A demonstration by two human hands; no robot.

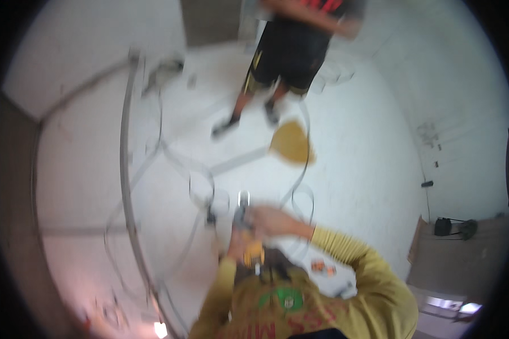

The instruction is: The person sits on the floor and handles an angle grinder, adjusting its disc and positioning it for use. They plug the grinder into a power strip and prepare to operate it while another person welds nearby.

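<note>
Close in front of my body is a yellow and grey power tool (253,252), its exact kind blurred. A bright, U-shaped metal end points away from me at its far tip. My left hand (236,247) is closed around the tool's left side, beside the yellow body. Around the grey front part, my right hand (272,220) is closed from the right. The fingers of both hands are smeared by motion. Yellow sleeves cover both my forearms.
A person in dark shorts (291,56) stands ahead. Near their feet lies a yellow-brown flat piece (291,142). Dark cables (161,118) loop over the white floor. A long grey rail (125,147) runs along the left. Orange items (323,267) lie by my right side.
</note>
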